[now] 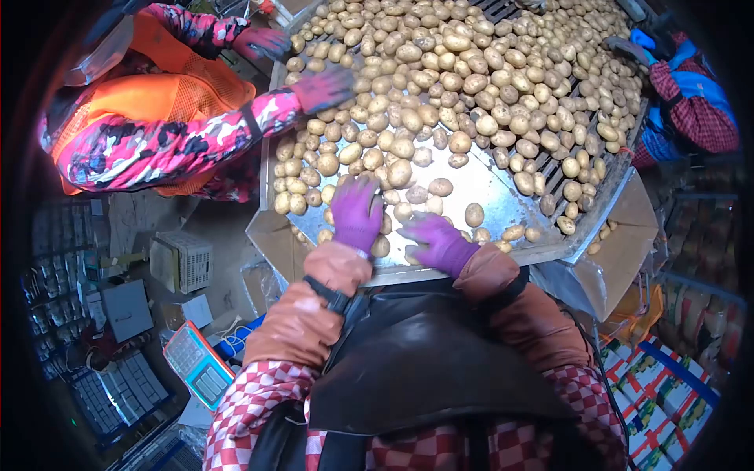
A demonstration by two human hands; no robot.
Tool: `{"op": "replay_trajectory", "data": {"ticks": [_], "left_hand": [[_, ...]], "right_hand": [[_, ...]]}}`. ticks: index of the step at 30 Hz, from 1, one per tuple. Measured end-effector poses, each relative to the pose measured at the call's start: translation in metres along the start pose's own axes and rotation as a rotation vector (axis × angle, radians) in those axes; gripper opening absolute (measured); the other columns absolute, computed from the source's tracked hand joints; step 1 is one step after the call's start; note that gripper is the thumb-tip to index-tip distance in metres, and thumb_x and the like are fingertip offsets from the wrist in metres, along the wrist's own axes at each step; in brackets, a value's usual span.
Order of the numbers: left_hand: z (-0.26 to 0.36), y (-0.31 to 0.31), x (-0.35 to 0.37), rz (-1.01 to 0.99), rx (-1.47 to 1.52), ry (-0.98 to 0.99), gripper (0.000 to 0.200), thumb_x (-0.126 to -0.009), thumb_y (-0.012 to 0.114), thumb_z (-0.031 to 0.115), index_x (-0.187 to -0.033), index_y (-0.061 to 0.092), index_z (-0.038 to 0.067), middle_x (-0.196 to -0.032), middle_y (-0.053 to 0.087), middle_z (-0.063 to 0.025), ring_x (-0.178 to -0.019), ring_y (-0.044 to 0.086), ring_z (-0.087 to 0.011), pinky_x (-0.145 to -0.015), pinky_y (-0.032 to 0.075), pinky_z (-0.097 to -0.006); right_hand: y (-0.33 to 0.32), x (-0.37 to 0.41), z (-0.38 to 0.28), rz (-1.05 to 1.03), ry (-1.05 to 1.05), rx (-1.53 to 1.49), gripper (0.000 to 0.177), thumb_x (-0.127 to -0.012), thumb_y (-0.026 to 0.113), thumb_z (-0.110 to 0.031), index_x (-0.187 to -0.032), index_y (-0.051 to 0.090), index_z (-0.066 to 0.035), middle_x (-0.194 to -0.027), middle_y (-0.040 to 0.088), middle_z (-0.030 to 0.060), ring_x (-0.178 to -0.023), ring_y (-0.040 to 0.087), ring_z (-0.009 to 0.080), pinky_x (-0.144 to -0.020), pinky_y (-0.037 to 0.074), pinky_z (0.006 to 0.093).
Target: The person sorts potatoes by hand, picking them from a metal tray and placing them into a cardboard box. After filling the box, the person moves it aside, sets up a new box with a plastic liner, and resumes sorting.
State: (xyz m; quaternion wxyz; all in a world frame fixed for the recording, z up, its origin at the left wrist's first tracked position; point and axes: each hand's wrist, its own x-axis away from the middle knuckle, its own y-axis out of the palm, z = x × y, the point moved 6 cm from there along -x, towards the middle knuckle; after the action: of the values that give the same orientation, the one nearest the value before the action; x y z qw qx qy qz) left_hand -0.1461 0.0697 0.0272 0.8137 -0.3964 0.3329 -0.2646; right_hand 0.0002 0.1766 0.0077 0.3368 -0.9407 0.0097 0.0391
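Observation:
My left hand (357, 213), in a purple glove, lies over the near edge of a spread of potatoes (400, 173) on a shiny metal sorting table (495, 200). Its fingers are stretched forward and touch the potatoes in front, with nothing gripped that I can see. To the right, my right hand (440, 242), gloved the same way, reaches leftward with fingers apart, beside a small potato (403, 211). A few loose potatoes lie on the bare metal between and beyond my hands, one of them a single potato (473, 214) to the right.
A co-worker's gloved hand (323, 89) rests on the potatoes at the left; another person's hand (631, 52) is at the far right. Cardboard boxes (616, 243) hang at the table's near corners. A scale (198, 365) and a plastic crate (188, 261) stand at lower left.

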Motion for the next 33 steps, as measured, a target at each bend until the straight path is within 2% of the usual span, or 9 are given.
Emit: {"op": "replay_trajectory", "data": {"ticks": [4,8,12,14,17,21,25,27,33], "left_hand": [[0.000,0.038,-0.031,-0.254,-0.045,-0.052,0.049,-0.081,0.063,0.032,-0.126,0.056,0.013,-0.140,0.042,-0.0205,-0.123,0.042,-0.0455,-0.101,0.036,-0.0507],[0.002,0.015,0.010,-0.309,-0.110,0.279,0.052,-0.076,0.066,0.037,-0.124,0.058,0.019,-0.136,0.045,-0.0185,-0.126,0.041,-0.0398,-0.100,0.032,-0.0538],[-0.027,0.005,0.027,-0.222,-0.234,-0.096,0.057,-0.070,0.068,0.031,-0.124,0.058,0.016,-0.127,0.050,-0.0177,-0.118,0.045,-0.0399,-0.097,0.034,-0.0534],[-0.009,0.013,0.008,-0.197,-0.193,-0.191,0.059,-0.070,0.068,0.032,-0.125,0.057,0.015,-0.127,0.051,-0.0178,-0.119,0.044,-0.0398,-0.098,0.033,-0.0536],[0.027,0.061,-0.047,-0.137,-0.079,0.089,0.061,-0.076,0.066,0.042,-0.129,0.053,0.016,-0.136,0.046,-0.0192,-0.125,0.041,-0.0408,-0.102,0.032,-0.0528],[0.029,0.107,-0.114,-0.451,-0.240,-0.199,0.073,-0.078,0.057,0.062,-0.142,0.040,0.031,-0.151,0.031,-0.0157,-0.140,0.022,-0.0422,-0.107,0.013,-0.0695],[0.034,0.104,-0.071,-0.395,-0.164,0.310,0.068,-0.074,0.065,0.054,-0.136,0.049,0.028,-0.148,0.033,-0.0171,-0.136,0.028,-0.0441,-0.103,0.022,-0.0666],[0.030,0.058,-0.046,-0.324,0.045,0.327,0.062,-0.073,0.068,0.045,-0.128,0.056,0.021,-0.139,0.042,-0.0177,-0.128,0.036,-0.0448,-0.102,0.031,-0.0561],[-0.014,0.005,0.036,-0.276,-0.329,-0.105,0.064,-0.074,0.067,0.040,-0.128,0.052,0.010,-0.134,0.047,-0.0156,-0.123,0.040,-0.0382,-0.102,0.029,-0.0535]], "right_hand": [[-0.027,0.016,0.006,0.104,0.143,-0.059,0.039,-0.084,0.066,-0.019,-0.121,0.062,-0.008,-0.123,0.061,0.0147,-0.114,0.057,0.0322,-0.100,0.043,0.0391],[-0.068,0.059,0.034,0.318,0.316,-0.241,0.042,-0.085,0.064,-0.015,-0.126,0.058,-0.007,-0.117,0.062,0.0166,-0.109,0.059,0.0315,-0.095,0.047,0.0389],[-0.105,0.108,0.057,0.630,0.805,-0.352,0.046,-0.081,0.067,-0.018,-0.125,0.058,-0.004,-0.107,0.064,0.0177,-0.096,0.063,0.0322,-0.087,0.051,0.0419],[-0.088,0.104,0.054,0.457,0.656,-0.036,0.048,-0.078,0.070,-0.020,-0.122,0.060,-0.004,-0.106,0.064,0.0167,-0.090,0.064,0.0328,-0.082,0.052,0.0426],[-0.053,0.076,0.037,0.187,0.421,0.199,0.053,-0.070,0.073,-0.027,-0.119,0.062,-0.010,-0.107,0.065,0.0146,-0.095,0.060,0.0333,-0.085,0.048,0.0435],[-0.035,0.045,0.029,0.137,0.305,0.127,0.049,-0.074,0.069,-0.032,-0.120,0.063,-0.015,-0.109,0.066,0.0106,-0.103,0.058,0.0321,-0.096,0.040,0.0450],[-0.033,0.043,0.034,0.178,0.283,0.119,0.047,-0.075,0.069,-0.031,-0.119,0.064,-0.014,-0.110,0.066,0.0112,-0.102,0.059,0.0322,-0.096,0.041,0.0449],[-0.044,0.052,0.039,0.183,0.306,0.099,0.046,-0.076,0.068,-0.030,-0.118,0.064,-0.012,-0.109,0.066,0.0114,-0.099,0.060,0.0322,-0.093,0.043,0.0441],[-0.058,0.071,0.045,0.340,0.386,-0.031,0.041,-0.078,0.071,-0.019,-0.117,0.064,-0.005,-0.107,0.065,0.0189,-0.099,0.063,0.0326,-0.088,0.050,0.0408]]}}
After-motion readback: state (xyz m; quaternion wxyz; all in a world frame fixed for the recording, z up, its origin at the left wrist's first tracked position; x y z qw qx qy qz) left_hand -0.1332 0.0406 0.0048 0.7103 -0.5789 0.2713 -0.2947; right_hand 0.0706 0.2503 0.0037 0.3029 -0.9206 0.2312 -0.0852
